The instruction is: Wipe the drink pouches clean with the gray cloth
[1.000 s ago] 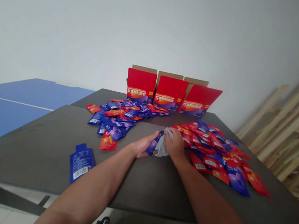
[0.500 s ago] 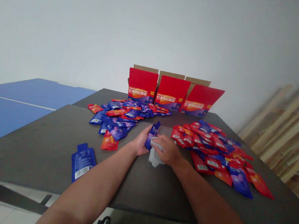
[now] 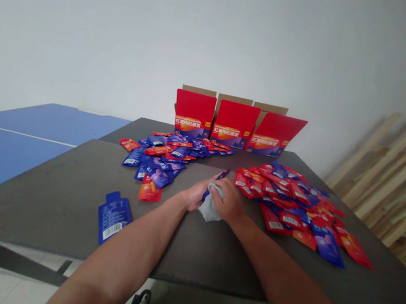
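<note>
Over the middle of the dark table, my left hand [image 3: 195, 194] is closed on a blue pouch [image 3: 223, 175], now turned nearly edge-on. My right hand [image 3: 230, 202] grips a pale grey cloth [image 3: 210, 208] and presses it against the pouch; part of the pouch is hidden behind the fingers and cloth. A single blue pouch [image 3: 114, 217] with a barcode lies flat near my left forearm. To the left of my hands spreads a heap of red and blue pouches [image 3: 161, 163]. Another mixed heap [image 3: 291, 198] lies to the right.
Three open red cartons [image 3: 235, 124] stand side by side at the table's back, flaps raised. A blue table with a white line [image 3: 37, 138] adjoins on the left. Wooden slats [image 3: 402, 171] lean at the wall on the right. The dark table's front edge [image 3: 205, 288] is close to me.
The pouch in my left hand has turned from showing its printed face to nearly edge-on. My right hand and the cloth have shifted slightly over it.
</note>
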`<state>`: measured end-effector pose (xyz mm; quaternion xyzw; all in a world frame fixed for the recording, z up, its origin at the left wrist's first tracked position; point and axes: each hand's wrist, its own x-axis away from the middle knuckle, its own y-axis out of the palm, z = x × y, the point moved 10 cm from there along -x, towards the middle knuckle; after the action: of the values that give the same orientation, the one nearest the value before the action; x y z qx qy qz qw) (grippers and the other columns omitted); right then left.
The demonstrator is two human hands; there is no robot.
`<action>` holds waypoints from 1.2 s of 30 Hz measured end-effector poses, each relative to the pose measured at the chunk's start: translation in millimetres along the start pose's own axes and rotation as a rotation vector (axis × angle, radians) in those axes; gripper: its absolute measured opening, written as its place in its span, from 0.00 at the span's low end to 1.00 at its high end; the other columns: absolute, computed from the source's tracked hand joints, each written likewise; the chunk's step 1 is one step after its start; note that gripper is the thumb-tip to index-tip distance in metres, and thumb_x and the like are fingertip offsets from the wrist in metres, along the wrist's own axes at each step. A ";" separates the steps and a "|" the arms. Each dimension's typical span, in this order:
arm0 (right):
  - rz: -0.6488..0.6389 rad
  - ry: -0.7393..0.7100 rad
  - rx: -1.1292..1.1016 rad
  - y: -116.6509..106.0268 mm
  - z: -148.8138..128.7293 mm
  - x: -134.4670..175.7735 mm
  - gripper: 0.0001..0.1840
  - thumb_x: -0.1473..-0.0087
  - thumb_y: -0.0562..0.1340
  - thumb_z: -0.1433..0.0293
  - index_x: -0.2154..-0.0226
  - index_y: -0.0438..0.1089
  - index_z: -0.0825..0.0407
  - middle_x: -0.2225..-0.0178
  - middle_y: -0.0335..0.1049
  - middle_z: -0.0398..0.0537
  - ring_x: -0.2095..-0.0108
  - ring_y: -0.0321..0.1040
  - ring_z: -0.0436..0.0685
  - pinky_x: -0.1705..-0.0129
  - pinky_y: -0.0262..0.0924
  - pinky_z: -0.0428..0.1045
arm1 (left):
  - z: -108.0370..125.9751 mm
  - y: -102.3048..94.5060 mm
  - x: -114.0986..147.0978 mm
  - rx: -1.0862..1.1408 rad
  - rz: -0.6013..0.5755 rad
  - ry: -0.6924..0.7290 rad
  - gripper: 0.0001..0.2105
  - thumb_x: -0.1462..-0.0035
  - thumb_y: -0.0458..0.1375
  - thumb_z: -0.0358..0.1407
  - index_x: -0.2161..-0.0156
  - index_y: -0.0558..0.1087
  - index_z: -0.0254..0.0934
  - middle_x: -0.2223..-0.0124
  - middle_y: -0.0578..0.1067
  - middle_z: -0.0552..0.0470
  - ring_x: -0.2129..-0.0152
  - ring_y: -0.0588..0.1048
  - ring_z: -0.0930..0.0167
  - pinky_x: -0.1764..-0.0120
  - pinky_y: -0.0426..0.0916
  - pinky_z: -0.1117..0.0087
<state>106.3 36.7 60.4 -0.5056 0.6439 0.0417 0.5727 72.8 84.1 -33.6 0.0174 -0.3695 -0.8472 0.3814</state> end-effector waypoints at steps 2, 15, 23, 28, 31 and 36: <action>0.083 0.082 0.026 -9.3 12.8 -1.5 0.09 0.41 0.54 0.67 0.60 0.67 0.49 0.63 0.69 0.51 0.59 0.66 0.59 0.55 0.63 0.55 | 1.1 3.1 0.0 -0.022 -0.026 0.029 0.15 0.43 0.58 0.45 0.62 0.75 0.33 0.70 0.77 0.48 0.71 0.76 0.68 0.66 0.68 0.71; 0.345 0.473 0.021 -31.0 88.0 12.5 0.11 0.42 0.53 0.62 0.62 0.63 0.52 0.64 0.66 0.50 0.62 0.63 0.59 0.58 0.60 0.54 | 9.5 8.9 8.6 -0.040 -0.098 0.088 0.19 0.49 0.59 0.31 0.50 0.70 0.43 0.78 0.70 0.57 0.85 0.66 0.77 0.83 0.52 0.79; 0.107 0.315 0.120 0.3 79.7 10.9 0.10 0.46 0.57 0.65 0.62 0.66 0.51 0.64 0.64 0.51 0.60 0.62 0.60 0.57 0.61 0.56 | 44.2 -1.8 10.7 0.356 -0.103 0.250 0.17 0.46 0.51 0.39 0.55 0.71 0.32 0.61 0.76 0.43 0.71 0.74 0.70 0.67 0.70 0.70; 0.141 0.077 0.164 -10.5 38.2 4.3 0.19 0.49 0.55 0.73 0.52 0.63 0.52 0.55 0.63 0.56 0.51 0.60 0.63 0.48 0.58 0.61 | 40.5 -6.8 2.2 0.345 -0.039 0.274 0.16 0.43 0.48 0.38 0.56 0.71 0.30 0.60 0.76 0.42 0.63 0.76 0.65 0.60 0.70 0.64; -0.036 -0.071 0.168 3.6 14.0 2.4 0.27 0.52 0.57 0.73 0.46 0.61 0.52 0.48 0.61 0.57 0.47 0.58 0.64 0.45 0.56 0.63 | 37.2 -11.2 -0.1 0.329 0.054 0.305 0.12 0.42 0.49 0.37 0.61 0.72 0.32 0.65 0.76 0.46 0.65 0.76 0.67 0.59 0.71 0.66; -0.188 -0.082 0.192 22.6 12.4 3.1 0.23 0.45 0.53 0.73 0.47 0.65 0.51 0.47 0.65 0.57 0.46 0.60 0.63 0.45 0.58 0.62 | 27.9 -5.4 -3.4 0.236 0.083 0.277 0.13 0.38 0.48 0.39 0.58 0.72 0.34 0.60 0.76 0.47 0.62 0.76 0.70 0.55 0.68 0.71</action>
<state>99.6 53.6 41.9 -0.5042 0.5710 -0.0535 0.6457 63.1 105.7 -17.7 0.1635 -0.4107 -0.7709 0.4585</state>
